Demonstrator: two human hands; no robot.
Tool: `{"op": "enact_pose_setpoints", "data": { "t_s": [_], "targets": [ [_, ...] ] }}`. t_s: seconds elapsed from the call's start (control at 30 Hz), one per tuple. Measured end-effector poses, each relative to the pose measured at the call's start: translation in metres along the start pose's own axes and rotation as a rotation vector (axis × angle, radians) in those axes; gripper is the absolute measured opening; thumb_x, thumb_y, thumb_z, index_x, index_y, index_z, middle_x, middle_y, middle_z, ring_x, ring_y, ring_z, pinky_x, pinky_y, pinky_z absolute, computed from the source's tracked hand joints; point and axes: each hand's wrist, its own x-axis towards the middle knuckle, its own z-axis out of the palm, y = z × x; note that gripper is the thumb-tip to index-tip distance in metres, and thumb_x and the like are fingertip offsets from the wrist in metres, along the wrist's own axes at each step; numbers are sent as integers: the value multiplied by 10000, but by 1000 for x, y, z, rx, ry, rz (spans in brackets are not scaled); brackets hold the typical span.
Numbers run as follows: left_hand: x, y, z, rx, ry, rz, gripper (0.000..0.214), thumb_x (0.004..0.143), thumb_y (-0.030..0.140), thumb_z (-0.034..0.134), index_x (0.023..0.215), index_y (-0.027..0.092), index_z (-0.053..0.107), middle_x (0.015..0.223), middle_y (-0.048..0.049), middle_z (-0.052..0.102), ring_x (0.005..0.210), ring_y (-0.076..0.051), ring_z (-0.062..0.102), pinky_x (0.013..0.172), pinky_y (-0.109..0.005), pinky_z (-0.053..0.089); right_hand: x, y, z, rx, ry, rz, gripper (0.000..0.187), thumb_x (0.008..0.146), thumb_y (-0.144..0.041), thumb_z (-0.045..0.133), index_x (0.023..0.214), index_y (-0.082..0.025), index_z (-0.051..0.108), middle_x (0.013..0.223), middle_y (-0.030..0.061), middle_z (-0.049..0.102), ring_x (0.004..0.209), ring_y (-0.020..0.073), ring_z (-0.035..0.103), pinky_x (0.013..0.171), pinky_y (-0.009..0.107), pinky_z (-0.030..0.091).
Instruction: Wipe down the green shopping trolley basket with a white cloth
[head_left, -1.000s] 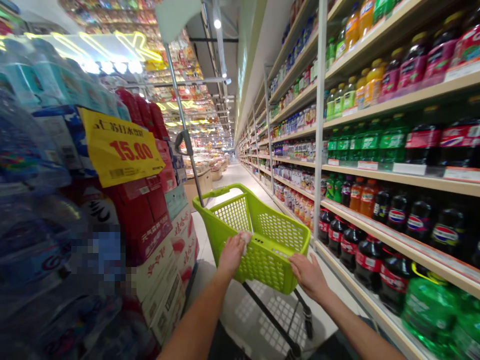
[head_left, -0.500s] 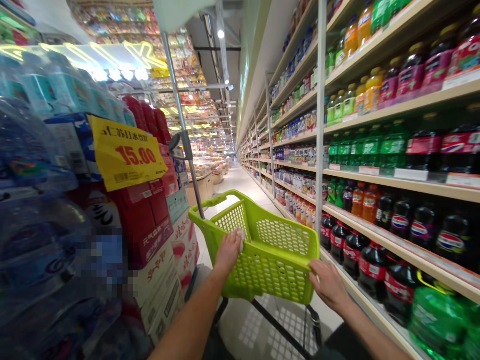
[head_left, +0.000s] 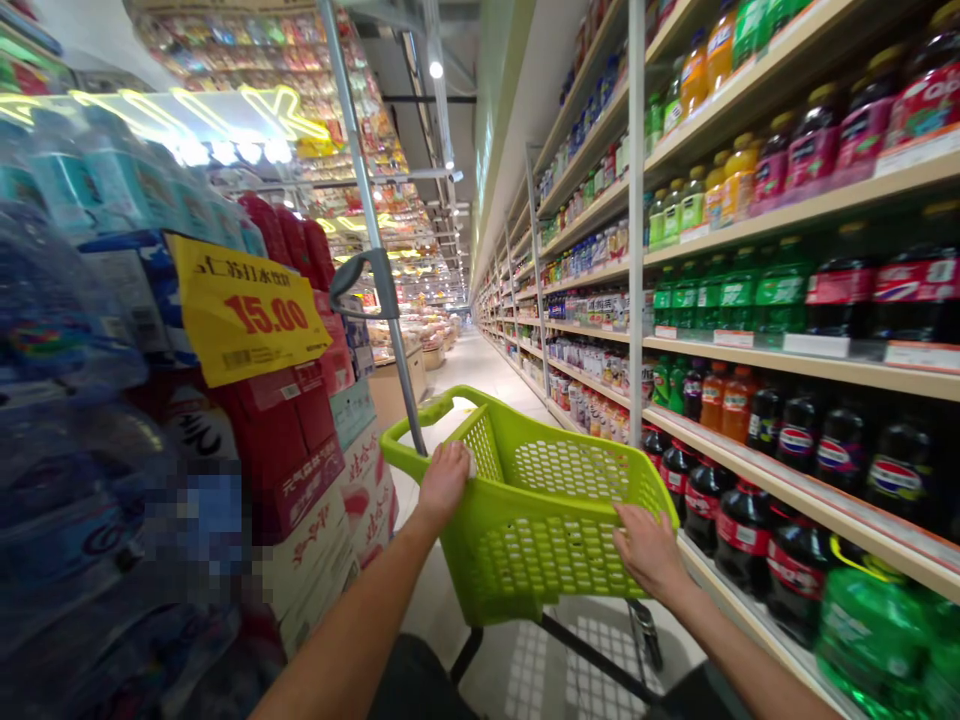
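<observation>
A left hand (head_left: 445, 482) and right hand (head_left: 649, 546) grip a green cart (head_left: 540, 502) along its near side, spaced apart, likely for steadiness, between stacked boxes (head_left: 300, 450) and drink shelves (head_left: 750, 349).

Cart (head_left: 529, 501): green, perforated sides.
Left hand (head_left: 447, 476): gripping its near rim, beside something white (head_left: 472, 463) (unclear what).
Right hand (head_left: 648, 548): same rim, farther right.
Shelves (head_left: 750, 354): bottled drinks (head_left: 739, 290), right side.

Pale floor (head_left: 484, 362) beside long beige shelves (head_left: 795, 365), yellow neon (head_left: 262, 110) leftward.
</observation>
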Motion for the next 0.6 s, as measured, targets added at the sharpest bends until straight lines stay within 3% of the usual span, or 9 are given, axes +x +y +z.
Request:
{"op": "enact_pose_setpoints", "data": {
  "t_s": [0.1,0.17,0.23,0.4,0.47,0.53,0.6],
  "targets": [
    [0,15,2,-2,12,-38,357,814,32,270,1071,108,507,1217,-157,500,1168,-220,427,1011,-439,261,4,-22,4,12,10,-63,409,768,-223,379,1148,-140,506,1181,119,542,1113,255,445,968,501,211],
    [-2,32,6,-20,-7,25,356,813,37,296,1062,150,523,1231,-103,506,1160,-175,439,1013,-366,285,9,-40,7,34,-7,-100,422,770,-216,368,1165,-136,493,1199,119,532,1130,241,432,974,484,218],
    [-3,34,5,-32,-27,95,364,811,43,315,1065,188,531,1269,-56,484,1175,-143,425,1026,-317,276,12,-48,10,40,-15,-105,440,767,-200,357,1183,-134,482,1205,118,530,1138,234,429,977,477,219],
    [-8,-21,-24,-9,-18,100,382,794,35,322,1097,156,521,1309,-102,432,1223,-189,370,1063,-394,195,8,-30,13,13,6,-120,487,726,-147,364,1201,-156,473,1219,102,523,1145,233,430,978,488,219],
    [-12,-29,-27,-17,-13,99,404,794,33,321,1137,159,493,1348,-98,384,1253,-184,325,1066,-389,191,6,-25,14,0,36,-90,481,722,-147,369,1189,-147,483,1209,106,530,1141,239,434,976,491,226],
    [-14,-14,-18,-36,-10,95,404,810,52,315,1165,168,469,1359,-88,371,1261,-180,311,1056,-386,218,4,-24,16,-9,54,-70,482,717,-149,372,1185,-141,487,1209,109,530,1142,243,433,977,497,228],
    [-13,15,-3,-66,-10,119,373,834,92,321,1165,177,471,1342,-80,399,1246,-175,335,1042,-366,251,4,-24,17,-16,44,-78,501,706,-146,373,1196,-137,478,1226,108,518,1156,243,423,979,498,230]
  ]
}}
